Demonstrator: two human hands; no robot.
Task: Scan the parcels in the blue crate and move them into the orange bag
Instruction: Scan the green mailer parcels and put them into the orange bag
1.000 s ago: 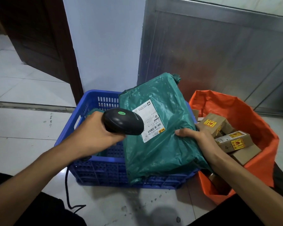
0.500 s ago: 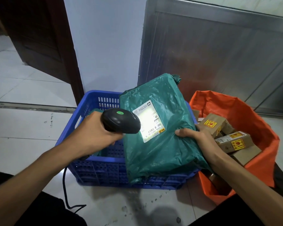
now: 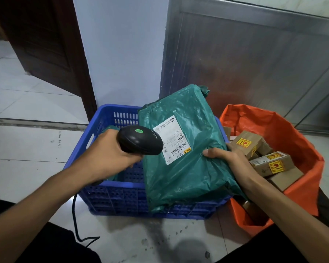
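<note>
Tiled floor [image 3: 27, 168], steel panel [image 3: 254, 63], L grip [image 3: 110, 154] grasping scanner [image 3: 141, 142], R grip [image 3: 230, 160] grasping parcel [image 3: 182, 168].

- The left hand [image 3: 106, 154] grips a black scanner [image 3: 140, 142], aimed at the label [image 3: 172, 139].
- The right hand [image 3: 230, 160] holds the green parcel [image 3: 184, 149] over the blue crate [image 3: 110, 194].
- Right of that hand, boxes [image 3: 254, 149] lie in the orange bag [image 3: 285, 133].

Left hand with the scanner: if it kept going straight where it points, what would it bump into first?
Probably the white label on the green parcel, right ahead of the scanner; depth is unclear.
</note>
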